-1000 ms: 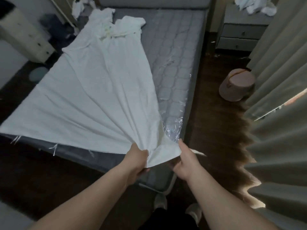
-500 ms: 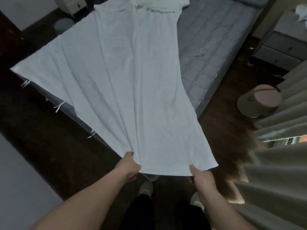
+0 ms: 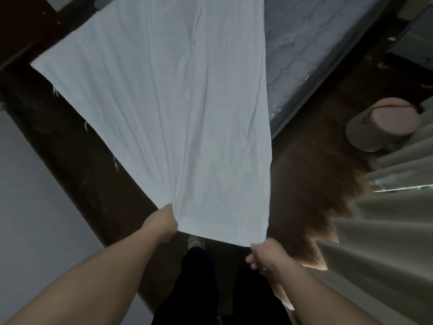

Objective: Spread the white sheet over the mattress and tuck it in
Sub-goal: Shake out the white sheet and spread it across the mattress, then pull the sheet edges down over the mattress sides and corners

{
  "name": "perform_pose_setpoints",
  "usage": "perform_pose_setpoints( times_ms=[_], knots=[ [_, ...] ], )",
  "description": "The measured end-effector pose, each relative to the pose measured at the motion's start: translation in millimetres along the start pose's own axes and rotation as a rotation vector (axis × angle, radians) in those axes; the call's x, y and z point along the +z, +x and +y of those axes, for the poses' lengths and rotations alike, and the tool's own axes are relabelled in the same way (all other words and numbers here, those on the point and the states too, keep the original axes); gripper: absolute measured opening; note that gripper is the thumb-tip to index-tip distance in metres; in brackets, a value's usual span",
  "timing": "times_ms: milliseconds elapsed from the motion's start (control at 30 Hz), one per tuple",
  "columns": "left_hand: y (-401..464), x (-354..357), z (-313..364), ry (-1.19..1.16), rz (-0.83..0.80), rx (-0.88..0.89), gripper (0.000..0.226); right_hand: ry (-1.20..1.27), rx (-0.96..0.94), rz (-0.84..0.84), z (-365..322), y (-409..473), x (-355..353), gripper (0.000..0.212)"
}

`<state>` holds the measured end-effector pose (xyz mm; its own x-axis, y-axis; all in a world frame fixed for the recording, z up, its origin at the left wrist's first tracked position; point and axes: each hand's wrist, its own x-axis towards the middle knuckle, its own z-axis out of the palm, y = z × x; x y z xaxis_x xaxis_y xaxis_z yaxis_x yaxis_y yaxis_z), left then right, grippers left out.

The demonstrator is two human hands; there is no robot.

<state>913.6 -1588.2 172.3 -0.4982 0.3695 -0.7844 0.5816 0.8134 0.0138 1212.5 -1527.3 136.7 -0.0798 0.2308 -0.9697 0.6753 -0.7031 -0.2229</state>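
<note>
The white sheet [image 3: 178,106] is filling most of the view, a broad sweep of thin, matte cloth running from the far edge of the picture down to the near middle. It is showing long, soft creases that are fanning out from the near edge, and it is narrowing toward the person, so its outline is reading as a wide wedge. Small frayed tags are hanging off its left edge.

The mattress [image 3: 311,43] is lying under the sheet and to the right of it, grey and quilted in a rounded pattern, with a glossy plastic film catching light along its near-right side. That right strip is lying uncovered.

The near hem of the sheet is stretching between the two hands. The left hand [image 3: 164,222] is gripping the hem at its left end, fingers curled under the cloth and bunching it into tight gathers. The right hand [image 3: 266,254] is pinching the near-right corner, fingers closed round the fabric. Both forearms are reaching in from the near edge, bare.

The floor [image 3: 309,174] is dark wood, with a brighter patch glowing beside the pale pleated curtain [image 3: 384,231] that is hanging along the right. A round, pinkish stool [image 3: 384,123] is sitting on the floor near the curtain, well apart from the hands. A pale wall [image 3: 35,195] is filling the near left. Dark trouser legs and one light shoe [image 3: 196,241] are showing between the forearms.
</note>
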Motion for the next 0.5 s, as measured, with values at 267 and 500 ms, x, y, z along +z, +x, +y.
perform_pose_setpoints(
  times_ms=[267, 500],
  knots=[
    [-39.3, 4.4, 63.4, 0.085, -0.097, 0.02, 0.045, 0.188, -0.027, 0.158, 10.2, -12.4, -105.1, 0.025],
    [-67.1, -83.0, 218.4, -0.106, 0.048, 0.33, 0.048, 0.385, -0.344, 0.238, -110.3, -64.1, -219.2, 0.018]
  ],
)
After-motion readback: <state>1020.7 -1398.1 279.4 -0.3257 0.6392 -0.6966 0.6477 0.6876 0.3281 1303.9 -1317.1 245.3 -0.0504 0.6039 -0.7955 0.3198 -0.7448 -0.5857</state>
